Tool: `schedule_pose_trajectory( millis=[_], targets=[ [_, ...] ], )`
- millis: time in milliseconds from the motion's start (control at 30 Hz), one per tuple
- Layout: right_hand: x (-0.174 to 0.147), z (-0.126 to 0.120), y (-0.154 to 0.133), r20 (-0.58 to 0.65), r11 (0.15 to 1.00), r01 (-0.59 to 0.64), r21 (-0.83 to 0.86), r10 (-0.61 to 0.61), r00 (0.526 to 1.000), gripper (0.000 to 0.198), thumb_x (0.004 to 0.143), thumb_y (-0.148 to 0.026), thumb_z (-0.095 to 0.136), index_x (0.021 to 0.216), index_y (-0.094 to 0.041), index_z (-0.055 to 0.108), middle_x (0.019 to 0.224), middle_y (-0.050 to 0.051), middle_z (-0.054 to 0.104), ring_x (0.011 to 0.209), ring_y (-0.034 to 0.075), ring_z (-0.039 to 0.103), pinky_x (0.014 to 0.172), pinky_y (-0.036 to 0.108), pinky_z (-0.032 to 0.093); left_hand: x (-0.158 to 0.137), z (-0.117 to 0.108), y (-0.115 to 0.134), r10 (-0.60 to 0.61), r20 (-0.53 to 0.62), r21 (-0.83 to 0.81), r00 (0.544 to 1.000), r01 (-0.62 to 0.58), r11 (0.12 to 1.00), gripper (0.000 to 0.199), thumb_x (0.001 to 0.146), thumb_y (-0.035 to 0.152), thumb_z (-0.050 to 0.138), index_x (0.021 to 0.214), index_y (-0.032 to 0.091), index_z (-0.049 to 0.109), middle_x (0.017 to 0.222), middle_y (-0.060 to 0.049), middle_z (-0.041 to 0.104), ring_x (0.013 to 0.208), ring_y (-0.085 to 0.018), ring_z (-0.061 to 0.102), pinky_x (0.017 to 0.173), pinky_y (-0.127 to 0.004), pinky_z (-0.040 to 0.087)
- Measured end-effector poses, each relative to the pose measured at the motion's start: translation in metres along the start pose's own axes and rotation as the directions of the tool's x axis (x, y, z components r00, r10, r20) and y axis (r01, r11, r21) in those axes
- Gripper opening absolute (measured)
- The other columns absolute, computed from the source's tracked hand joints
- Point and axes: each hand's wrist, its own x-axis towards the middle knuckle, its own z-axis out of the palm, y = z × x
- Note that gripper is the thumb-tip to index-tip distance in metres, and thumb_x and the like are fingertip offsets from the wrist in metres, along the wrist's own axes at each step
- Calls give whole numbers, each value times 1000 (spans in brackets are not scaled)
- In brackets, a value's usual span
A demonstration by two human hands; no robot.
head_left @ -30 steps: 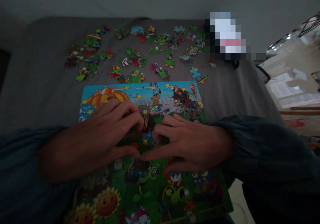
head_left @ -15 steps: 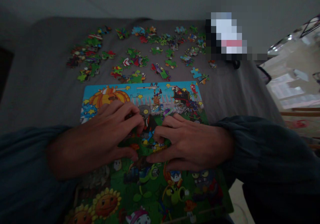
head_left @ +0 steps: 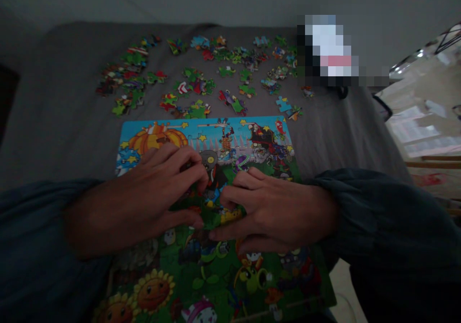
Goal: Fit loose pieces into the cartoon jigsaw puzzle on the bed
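At the near side of the grey cloth (head_left: 79,136), the puzzle board (head_left: 326,284) bore interlocked pieces, the left hand (head_left: 163,184) and right hand (head_left: 264,200) curled over its middle, gripping what I couldn't tell, with loose pieces (head_left: 236,104) scattered beyond.

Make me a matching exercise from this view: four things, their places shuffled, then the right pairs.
1. Left hand
2. Red chili picture
3. Two sunflower pictures
4. Loose pieces

A. On grey cloth beyond the puzzle
B. Near-left part of the puzzle
C. Over the puzzle, by the pumpkin picture
D. Far-right corner of the puzzle

Pairs: 1-C, 2-D, 3-B, 4-A
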Motion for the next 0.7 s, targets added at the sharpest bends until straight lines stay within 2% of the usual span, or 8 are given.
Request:
schedule_pose_trajectory(
  millis=[200, 367, 533, 700],
  targets=[
    [-1, -1, 2, 7, 1000, 1, 1, -1, 1000, 39, 98, -48, 56, 133, -33, 65, 113, 9, 55, 99, 24, 41, 82, 39, 30, 0, -1, 0, 3, -15, -18, 1000, -3, 1000, 16, 81, 38, 68, 88, 27, 59, 106, -3, 59, 97, -27, 50, 78, -40, 42],
    [-1, 0, 2, -5, 1000, 1, 7, -1, 1000, 39, 98, -48, 58, 132, -32, 65, 113, 9, 54, 99, 24, 40, 82, 38, 30, 0, -3, 4, -10, 22, 16, 1000, 9, 1000, 5, 88, 27, 57, 92, 24, 59, 110, -2, 57, 100, -24, 48, 81, -39, 42],
    [0, 0, 1, 1, 1000, 1, 27, -1, 1000, 40, 98, -49, 57, 133, -32, 65, 113, 8, 54, 97, 24, 41, 81, 38, 30, 0, 1, 1, 19, -13, -19, 1000, -19, 1000, 14, 83, 33, 68, 89, 25, 57, 106, -3, 58, 96, -26, 49, 78, -40, 40],
    [0, -2, 2, 5, 999, 3, 39, -3, 1000, 40, 98, -47, 58, 135, -31, 64, 112, 9, 56, 98, 24, 42, 82, 39, 31, 1, 2, -1, 13, -23, -31, 1000, -14, 999, 15, 82, 35, 69, 89, 27, 57, 107, -2, 58, 97, -28, 50, 79, -40, 39]
  ],
)
